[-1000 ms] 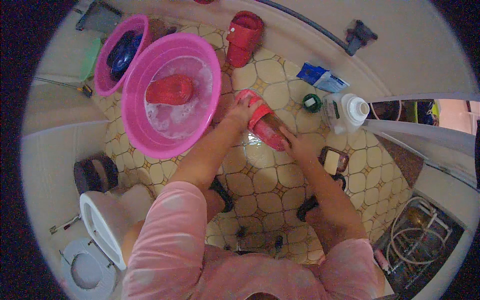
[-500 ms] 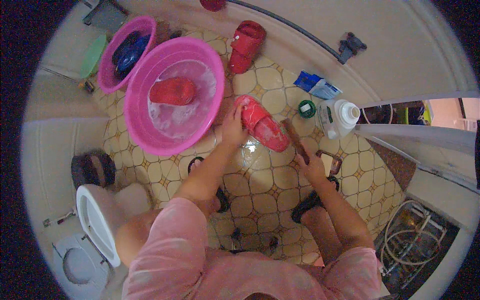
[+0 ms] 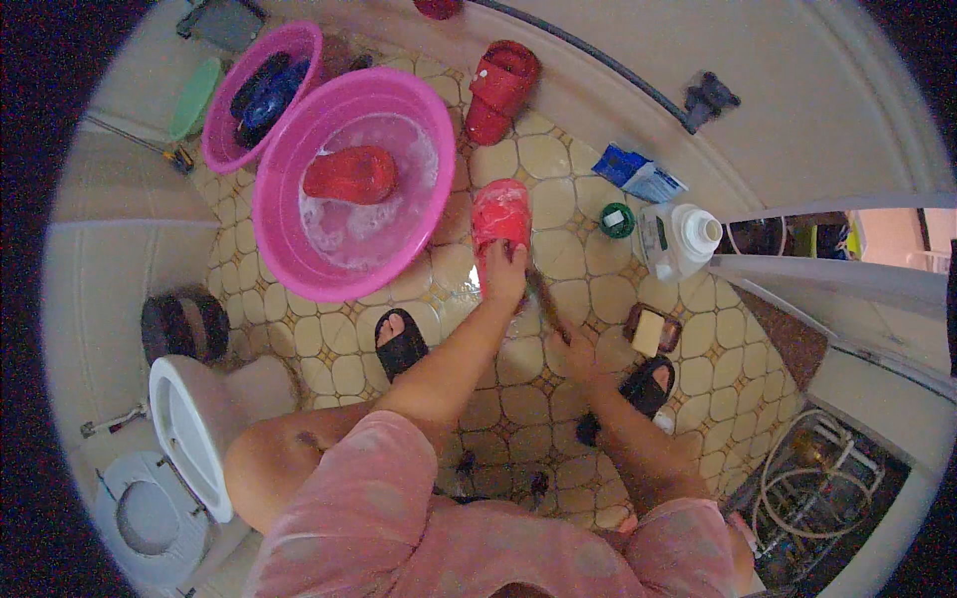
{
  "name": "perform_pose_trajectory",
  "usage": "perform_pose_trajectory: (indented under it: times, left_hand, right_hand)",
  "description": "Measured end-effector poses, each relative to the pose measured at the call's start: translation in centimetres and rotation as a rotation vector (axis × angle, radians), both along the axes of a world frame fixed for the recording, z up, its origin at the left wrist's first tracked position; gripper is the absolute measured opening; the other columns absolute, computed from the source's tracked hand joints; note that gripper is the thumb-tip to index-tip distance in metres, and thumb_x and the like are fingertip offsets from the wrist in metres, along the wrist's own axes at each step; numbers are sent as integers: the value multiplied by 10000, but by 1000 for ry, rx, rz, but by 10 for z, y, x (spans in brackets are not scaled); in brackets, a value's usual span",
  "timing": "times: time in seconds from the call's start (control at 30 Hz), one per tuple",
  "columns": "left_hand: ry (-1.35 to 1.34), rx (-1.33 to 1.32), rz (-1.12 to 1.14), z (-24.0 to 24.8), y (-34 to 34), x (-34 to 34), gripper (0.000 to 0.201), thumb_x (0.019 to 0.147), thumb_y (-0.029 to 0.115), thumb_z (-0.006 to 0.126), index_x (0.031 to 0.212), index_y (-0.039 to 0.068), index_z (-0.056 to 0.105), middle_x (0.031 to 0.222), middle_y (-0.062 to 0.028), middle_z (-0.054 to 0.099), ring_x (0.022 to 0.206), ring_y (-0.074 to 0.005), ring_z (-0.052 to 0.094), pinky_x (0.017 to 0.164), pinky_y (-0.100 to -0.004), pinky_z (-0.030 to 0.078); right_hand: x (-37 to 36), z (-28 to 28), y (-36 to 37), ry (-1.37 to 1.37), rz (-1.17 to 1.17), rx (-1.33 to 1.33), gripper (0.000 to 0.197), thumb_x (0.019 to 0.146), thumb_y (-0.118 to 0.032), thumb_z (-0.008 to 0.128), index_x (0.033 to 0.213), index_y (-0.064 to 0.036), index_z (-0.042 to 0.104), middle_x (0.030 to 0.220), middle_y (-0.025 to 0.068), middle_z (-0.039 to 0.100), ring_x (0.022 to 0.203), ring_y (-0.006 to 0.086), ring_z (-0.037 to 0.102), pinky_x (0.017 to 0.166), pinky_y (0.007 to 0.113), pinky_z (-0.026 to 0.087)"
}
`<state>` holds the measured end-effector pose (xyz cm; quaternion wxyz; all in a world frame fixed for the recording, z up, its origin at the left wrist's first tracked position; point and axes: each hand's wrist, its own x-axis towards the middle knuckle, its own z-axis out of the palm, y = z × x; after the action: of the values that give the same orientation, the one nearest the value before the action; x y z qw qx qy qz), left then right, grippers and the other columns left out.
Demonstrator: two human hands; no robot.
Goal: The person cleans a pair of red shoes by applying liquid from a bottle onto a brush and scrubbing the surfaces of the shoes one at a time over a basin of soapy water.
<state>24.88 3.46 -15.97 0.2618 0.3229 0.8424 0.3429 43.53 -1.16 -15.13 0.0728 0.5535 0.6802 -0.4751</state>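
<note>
A soapy red slipper point(image 3: 501, 211) lies on the tiled floor, its toe part under my left hand point(image 3: 505, 269), whose fingers grip its near end. My right hand point(image 3: 573, 349) is closed around a narrow brown brush point(image 3: 544, 301), slightly blurred. The brush's far end reaches the slipper's near right side by my left hand; its bristles cannot be made out. To the left, a large pink basin point(image 3: 276, 204) holds foamy water and another red slipper point(image 3: 349, 175). A third red slipper point(image 3: 504, 85) leans at the far wall.
Right of the slipper stand a white bottle point(image 3: 681, 242), a green cap point(image 3: 616, 220), blue packets point(image 3: 638, 173) and a soap bar point(image 3: 649, 330) in a dish. A smaller pink basin point(image 3: 215, 135) holds dark blue footwear point(image 3: 271, 100). A toilet point(image 3: 189, 439) is at the left.
The slipper on the floor has turned and its near end now points toward me. My left hand has moved right and nearer onto that end. My right hand has moved left with the brush.
</note>
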Motion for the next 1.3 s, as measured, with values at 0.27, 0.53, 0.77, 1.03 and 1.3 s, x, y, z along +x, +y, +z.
perform_pose_trajectory:
  times: [0.27, 0.53, 0.77, 1.03, 1.3]
  left_hand:
    - [-1108, 331, 326, -38, 19, -20, 470, 921, 369, 430, 1184, -19, 475, 1149, -115, 541, 1033, -210, 503, 907, -334, 380]
    - [-1300, 388, 415, -47, 13, -28, 432, 944, 385, 390, 1180, 38, 492, 1141, -78, 539, 1029, -197, 496, 919, -346, 379]
    - [-1412, 418, 445, -48, 4, -36, 380, 954, 374, 350, 1092, 65, 523, 1006, -62, 567, 914, -204, 536, 847, -352, 425]
    - [-1283, 366, 395, -64, -1, -39, 412, 948, 377, 338, 1181, 68, 478, 1070, -78, 557, 970, -224, 528, 869, -356, 422]
    - [-1344, 477, 286, -50, 10, -25, 369, 953, 350, 357, 1140, 69, 508, 1016, -53, 579, 918, -185, 550, 842, -323, 428]
  right_hand:
    - [-31, 4, -14, 256, -507, -13, 536, 879, -303, 516, 1315, -20, 383, 1227, 184, 512, 1129, 282, 499, 951, 359, 376]
    - [-78, 8, 31, 342, -134, 319, 500, 880, -215, 513, 1359, -236, 371, 1140, 203, 567, 1045, 337, 554, 885, 376, 428]
    - [-146, 42, 101, 73, 0, 272, 446, 839, -211, 549, 1280, -237, 484, 994, 203, 611, 890, 342, 599, 778, 403, 472]
    - [-89, 13, 41, 578, -75, 537, 432, 838, -141, 546, 1266, -163, 497, 1052, 178, 606, 914, 319, 603, 785, 393, 479]
    - [-153, 68, 135, 25, 2, 256, 430, 808, -264, 563, 1229, -183, 533, 817, 207, 624, 750, 377, 612, 687, 390, 486]
